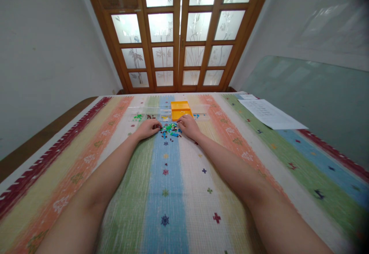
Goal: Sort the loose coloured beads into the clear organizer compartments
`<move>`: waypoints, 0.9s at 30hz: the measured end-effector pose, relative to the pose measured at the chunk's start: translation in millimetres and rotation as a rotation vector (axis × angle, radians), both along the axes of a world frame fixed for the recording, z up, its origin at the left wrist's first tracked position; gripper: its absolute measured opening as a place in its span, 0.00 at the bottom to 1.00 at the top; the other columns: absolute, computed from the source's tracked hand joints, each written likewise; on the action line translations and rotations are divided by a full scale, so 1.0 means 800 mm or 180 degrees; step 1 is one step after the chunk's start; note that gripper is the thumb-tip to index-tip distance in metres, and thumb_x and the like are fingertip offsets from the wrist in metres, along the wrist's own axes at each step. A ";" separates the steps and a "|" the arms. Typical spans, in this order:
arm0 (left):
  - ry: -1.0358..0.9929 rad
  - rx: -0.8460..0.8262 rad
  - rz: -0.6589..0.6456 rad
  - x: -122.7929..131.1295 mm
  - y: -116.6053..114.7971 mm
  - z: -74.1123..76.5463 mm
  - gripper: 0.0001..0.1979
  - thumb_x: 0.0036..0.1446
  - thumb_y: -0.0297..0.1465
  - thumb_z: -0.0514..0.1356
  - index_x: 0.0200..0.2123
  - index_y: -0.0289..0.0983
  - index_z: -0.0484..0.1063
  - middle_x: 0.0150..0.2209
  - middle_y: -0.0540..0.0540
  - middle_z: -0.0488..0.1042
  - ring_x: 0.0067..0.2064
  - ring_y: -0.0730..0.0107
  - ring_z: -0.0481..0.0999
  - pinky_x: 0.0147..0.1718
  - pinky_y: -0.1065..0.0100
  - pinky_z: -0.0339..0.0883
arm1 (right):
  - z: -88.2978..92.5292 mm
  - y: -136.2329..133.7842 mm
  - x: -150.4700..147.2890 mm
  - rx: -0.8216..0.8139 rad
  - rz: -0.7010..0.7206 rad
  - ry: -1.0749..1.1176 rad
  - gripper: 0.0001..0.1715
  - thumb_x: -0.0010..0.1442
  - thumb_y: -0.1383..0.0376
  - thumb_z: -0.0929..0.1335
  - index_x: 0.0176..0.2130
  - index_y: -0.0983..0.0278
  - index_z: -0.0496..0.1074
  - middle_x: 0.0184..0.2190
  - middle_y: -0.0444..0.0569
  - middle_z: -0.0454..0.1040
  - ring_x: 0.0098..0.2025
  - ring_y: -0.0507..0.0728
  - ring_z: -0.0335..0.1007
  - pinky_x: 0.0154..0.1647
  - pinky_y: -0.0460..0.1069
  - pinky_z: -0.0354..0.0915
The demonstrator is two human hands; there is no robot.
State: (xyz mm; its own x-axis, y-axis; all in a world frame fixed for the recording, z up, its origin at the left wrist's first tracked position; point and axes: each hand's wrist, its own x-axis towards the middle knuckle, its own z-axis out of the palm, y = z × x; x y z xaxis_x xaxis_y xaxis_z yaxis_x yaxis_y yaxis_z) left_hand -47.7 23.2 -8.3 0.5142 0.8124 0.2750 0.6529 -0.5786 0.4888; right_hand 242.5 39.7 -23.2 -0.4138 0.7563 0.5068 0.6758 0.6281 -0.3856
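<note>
A loose pile of small green, blue and dark red pieces lies on the striped tablecloth between my hands. At its left edge, my left hand has its fingers curled and drawn together by a few dark pieces; whatever they hold is too small to make out. Over on the right side, my right hand is bent with its fingertips pinched near the pile, just in front of an open orange box. Any piece in that pinch is hidden.
Behind the pile stand clear compartments with green pieces, dark red pieces, yellow pieces and blue pieces. Paper sheets lie at the right. Beyond the tablecloth are glazed wooden doors.
</note>
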 end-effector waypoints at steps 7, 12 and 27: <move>-0.0162 -0.0044 0.0145 0.001 -0.001 -0.003 0.08 0.58 0.34 0.62 0.38 0.40 0.80 0.36 0.46 0.78 0.35 0.65 0.74 0.36 0.66 0.66 | -0.002 0.002 -0.001 0.0018 -0.0015 -0.0015 0.11 0.68 0.67 0.67 0.40 0.62 0.80 0.41 0.52 0.77 0.48 0.60 0.68 0.53 0.54 0.63; -0.0629 -0.0148 0.0552 0.000 0.002 -0.007 0.09 0.57 0.37 0.62 0.38 0.40 0.78 0.33 0.48 0.78 0.32 0.67 0.73 0.34 0.66 0.66 | -0.003 0.003 0.000 0.0002 -0.0007 -0.0011 0.10 0.67 0.68 0.67 0.40 0.61 0.80 0.41 0.52 0.77 0.48 0.60 0.68 0.53 0.54 0.62; -0.2665 -0.0565 0.1786 -0.015 0.026 -0.012 0.10 0.51 0.34 0.64 0.37 0.37 0.72 0.33 0.46 0.80 0.29 0.71 0.75 0.29 0.71 0.67 | -0.003 0.003 -0.001 -0.0030 -0.0006 -0.0086 0.11 0.68 0.67 0.67 0.41 0.61 0.81 0.42 0.52 0.77 0.48 0.61 0.68 0.53 0.55 0.63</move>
State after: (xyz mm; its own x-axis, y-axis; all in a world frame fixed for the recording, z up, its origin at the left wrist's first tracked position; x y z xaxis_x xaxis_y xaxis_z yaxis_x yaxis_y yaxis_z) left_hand -59.6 44.3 -18.1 -0.2548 0.9408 0.2235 0.2169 -0.1696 0.9613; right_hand 241.8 42.5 -25.9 -0.4259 0.7617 0.4883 0.6872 0.6233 -0.3731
